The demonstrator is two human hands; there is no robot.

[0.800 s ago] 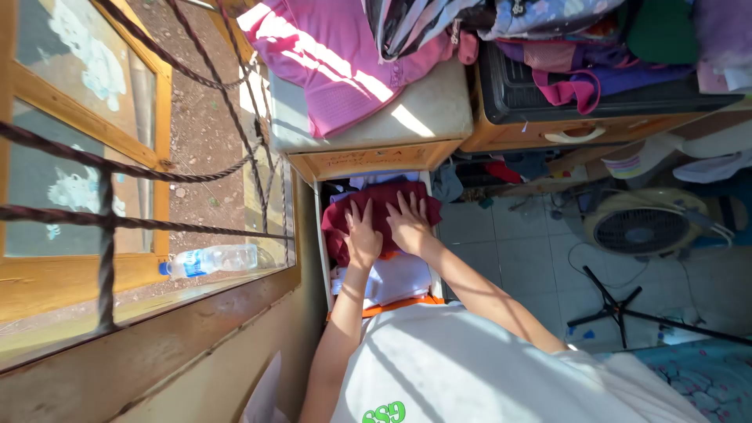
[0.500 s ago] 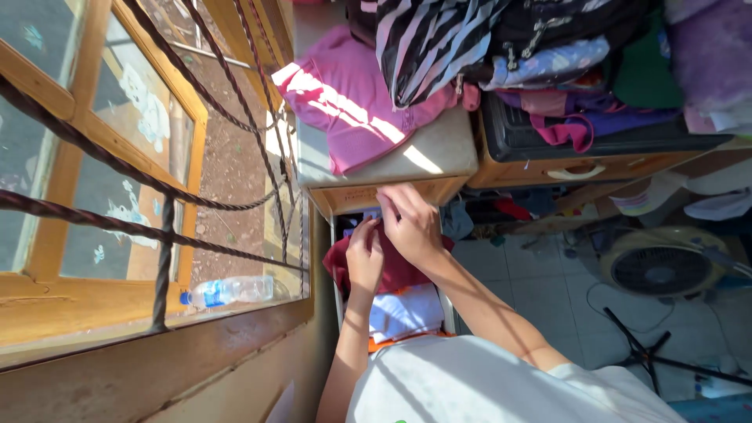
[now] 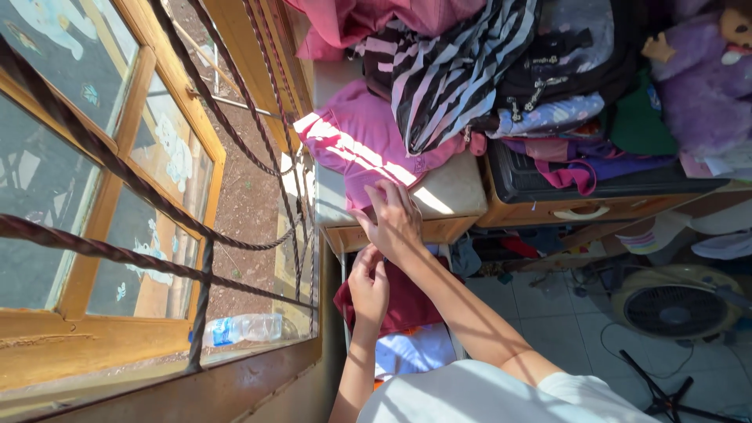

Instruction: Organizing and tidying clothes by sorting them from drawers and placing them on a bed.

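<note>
My left hand (image 3: 368, 283) rests on a folded maroon garment (image 3: 407, 301) that lies in an open drawer (image 3: 342, 270), its fingers curled on the cloth near the drawer's back. White and orange folded clothes (image 3: 411, 350) lie beneath the maroon one. My right hand (image 3: 392, 219) reaches above the drawer, fingers spread, and touches the edge of a pink garment (image 3: 352, 145) spread on the cabinet top (image 3: 454, 192).
A black and white striped cloth (image 3: 454, 70), a dark backpack (image 3: 560, 55) and more clothes pile on the cabinet and a black crate (image 3: 548, 184). A barred wooden window (image 3: 117, 196) with a plastic bottle (image 3: 243, 329) is left. A floor fan (image 3: 677, 309) stands right.
Both hands left the flat maroon garment; my right hand moved up from the drawer to the pink garment on the cabinet top. My left hand slid toward the drawer's back. The view tilted upward.
</note>
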